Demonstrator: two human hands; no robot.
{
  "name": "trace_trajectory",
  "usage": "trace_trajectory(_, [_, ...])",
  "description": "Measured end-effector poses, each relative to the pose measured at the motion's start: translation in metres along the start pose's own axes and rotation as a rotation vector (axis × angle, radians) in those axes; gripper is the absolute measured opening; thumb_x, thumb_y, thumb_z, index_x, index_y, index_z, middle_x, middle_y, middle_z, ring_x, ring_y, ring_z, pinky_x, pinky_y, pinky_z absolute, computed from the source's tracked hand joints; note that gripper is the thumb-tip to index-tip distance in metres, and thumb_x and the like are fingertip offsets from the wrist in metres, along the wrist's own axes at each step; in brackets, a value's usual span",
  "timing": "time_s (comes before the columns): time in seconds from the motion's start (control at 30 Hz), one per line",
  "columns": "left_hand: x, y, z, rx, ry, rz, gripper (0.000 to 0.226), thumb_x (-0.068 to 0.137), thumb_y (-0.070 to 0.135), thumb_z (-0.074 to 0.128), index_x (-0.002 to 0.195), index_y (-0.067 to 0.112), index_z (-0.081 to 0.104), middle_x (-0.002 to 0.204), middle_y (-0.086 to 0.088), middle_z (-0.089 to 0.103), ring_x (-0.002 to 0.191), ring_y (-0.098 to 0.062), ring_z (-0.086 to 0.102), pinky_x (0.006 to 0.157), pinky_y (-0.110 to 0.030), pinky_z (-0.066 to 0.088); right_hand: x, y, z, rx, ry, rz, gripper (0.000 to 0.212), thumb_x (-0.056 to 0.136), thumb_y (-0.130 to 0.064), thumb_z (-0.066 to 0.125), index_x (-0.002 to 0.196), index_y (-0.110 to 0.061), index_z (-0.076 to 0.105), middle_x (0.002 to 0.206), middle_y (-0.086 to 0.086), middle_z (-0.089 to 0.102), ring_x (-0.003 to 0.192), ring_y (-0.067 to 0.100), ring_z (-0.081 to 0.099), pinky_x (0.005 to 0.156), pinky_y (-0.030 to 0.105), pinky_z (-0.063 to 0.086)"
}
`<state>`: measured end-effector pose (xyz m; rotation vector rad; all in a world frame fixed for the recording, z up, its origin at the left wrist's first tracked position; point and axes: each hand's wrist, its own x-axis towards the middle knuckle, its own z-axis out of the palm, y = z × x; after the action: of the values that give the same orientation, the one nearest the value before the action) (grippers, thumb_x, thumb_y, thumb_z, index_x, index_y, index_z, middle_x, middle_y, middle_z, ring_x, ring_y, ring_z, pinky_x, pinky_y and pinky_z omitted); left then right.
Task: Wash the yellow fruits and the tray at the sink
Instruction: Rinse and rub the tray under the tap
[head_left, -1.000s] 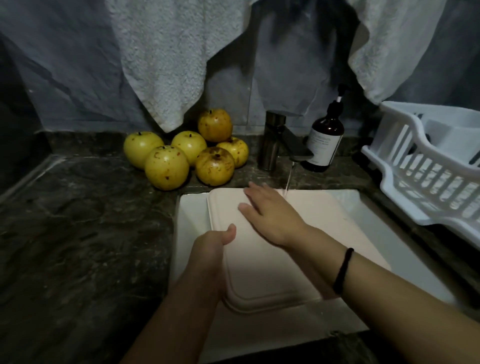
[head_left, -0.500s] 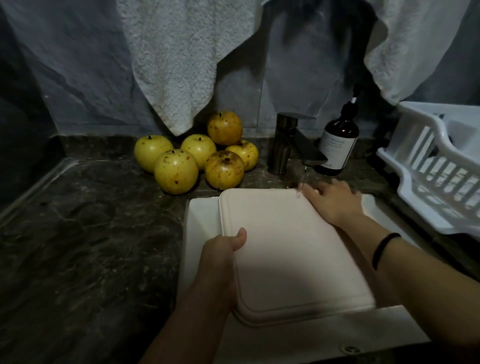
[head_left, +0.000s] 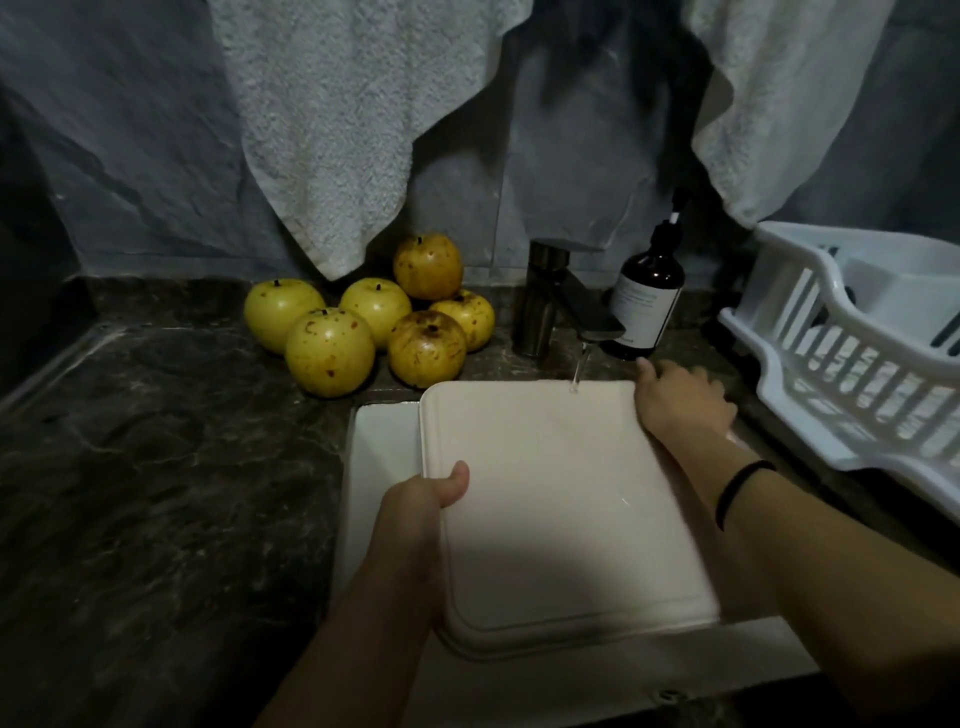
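Cream rectangular tray (head_left: 561, 493) held over the white sink (head_left: 379, 447), under the dark metal tap's (head_left: 550, 301) thin stream.
Its left edge is clasped by the left grip (head_left: 421, 499), thumb on top. The right grip (head_left: 680, 400) is laid at the far right corner; whether it is clenched cannot be told. Six speckled yellow fruits (head_left: 374, 317) are piled on the dark marbled bench (head_left: 156, 467), far left.

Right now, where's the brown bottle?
Head view, back right: the brown bottle stands on the counter beside the faucet, just behind the right hand.
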<state>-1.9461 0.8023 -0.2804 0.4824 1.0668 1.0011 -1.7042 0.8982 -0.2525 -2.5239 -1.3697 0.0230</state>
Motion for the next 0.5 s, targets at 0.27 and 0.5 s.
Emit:
trace_trajectory(0.27, [0.004, 0.001, -0.005, -0.028, 0.05, -0.007, 0.034, 0.089, 0.025, 0.061, 0.114, 0.002, 0.057, 0.109, -0.025, 0.065, 0.099, -0.045, 0.06, 0.09, -0.061, 0.046, -0.048, -0.037, 0.013, -0.072, -0.188, -0.361, 0.069, 0.096, -0.06, 0.012, 0.153, -0.021, 0.015, 0.161, 0.003, 0.001, 0.148, 0.024, -0.008, 0.115, 0.056, -0.003])
trace_trajectory(0.5, [0.001, -0.001, -0.005, -0.052, -0.008, 0.092, 0.018, 0.095, 0.018, 0.05, 0.092, 0.009, 0.066, 0.09, -0.019, 0.072, 0.089, -0.037, 0.065, 0.09, -0.051, 0.048, -0.125, -0.066, 0.016, -0.065, -0.284, -0.693, 0.06, 0.1, -0.05, 0.015, 0.153, -0.024, 0.004, 0.161, 0.001, -0.009, 0.147, 0.021, -0.012, 0.117, 0.049, -0.007])
